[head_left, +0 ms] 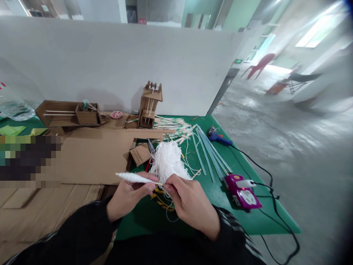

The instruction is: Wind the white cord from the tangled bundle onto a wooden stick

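My left hand (129,193) is closed around a thin wooden stick wound with white string (135,178), its bare tip poking out to the left. At the stick's other end, my right hand (190,198) pinches near the bare wood, with fingers curled together. Just beyond both hands lies a loose heap of white string (169,160), and a strand hangs below my right hand. Beside the heap are a small cardboard piece (140,154) and a tool with a grey tip (150,146), partly hidden. Something yellow (162,200) lies under my hands.
Glue sticks (209,154) and wrapped sticks (172,125) lie behind the string. A blue glue gun (219,138) and purple power strip (242,193) with black cables are at right. Cardboard structures (150,105) stand against the white partition (116,62); cardboard sheets (93,154) cover the left.
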### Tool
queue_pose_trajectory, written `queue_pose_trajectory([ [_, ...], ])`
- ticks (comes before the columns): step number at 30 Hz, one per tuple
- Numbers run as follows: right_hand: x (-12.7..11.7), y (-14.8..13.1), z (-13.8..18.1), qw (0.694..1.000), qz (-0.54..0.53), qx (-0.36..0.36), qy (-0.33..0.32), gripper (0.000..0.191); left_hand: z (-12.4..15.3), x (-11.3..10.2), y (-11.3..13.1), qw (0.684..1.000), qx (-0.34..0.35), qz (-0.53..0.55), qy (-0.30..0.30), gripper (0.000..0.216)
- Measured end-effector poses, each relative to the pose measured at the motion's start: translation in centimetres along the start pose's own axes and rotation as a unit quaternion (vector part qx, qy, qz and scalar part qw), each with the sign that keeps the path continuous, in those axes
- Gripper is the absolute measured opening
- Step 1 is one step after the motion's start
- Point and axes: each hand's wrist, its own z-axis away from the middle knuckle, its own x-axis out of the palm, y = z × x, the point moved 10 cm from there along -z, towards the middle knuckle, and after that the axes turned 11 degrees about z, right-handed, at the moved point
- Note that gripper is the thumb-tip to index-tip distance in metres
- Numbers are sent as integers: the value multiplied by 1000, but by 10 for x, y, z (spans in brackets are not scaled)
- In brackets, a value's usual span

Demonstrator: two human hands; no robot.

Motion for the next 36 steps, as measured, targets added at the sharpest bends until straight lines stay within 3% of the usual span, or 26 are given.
queue_pose_trajectory([
  [7, 1, 5, 1, 1000, -11, 19, -4, 5, 0, 0, 0, 1000, -6, 1, 2, 15],
  [11, 1, 1, 2, 1000, 9, -9, 2, 15, 0, 0, -1, 1000, -13, 10, 2, 18],
  [17, 0, 6, 2, 1000, -5, 19, 2, 6, 0, 0, -2, 1000, -18, 3, 3, 18],
  [20, 0, 1, 2, 1000, 12, -6, -1, 16, 0, 0, -2, 1000, -15, -5, 3, 19],
  [26, 3, 5, 2, 1000, -1, 14, -10, 6, -1, -3, -5, 1000, -16, -11, 11, 20],
  [29, 2, 1, 1, 1000, 11, -8, -10, 15, -1, -3, -5, 1000, -15, -15, 8, 20],
  [36, 0, 5, 1, 1000, -6, 18, -8, 9, -1, -3, -3, 999, -16, -31, 13, 22],
])
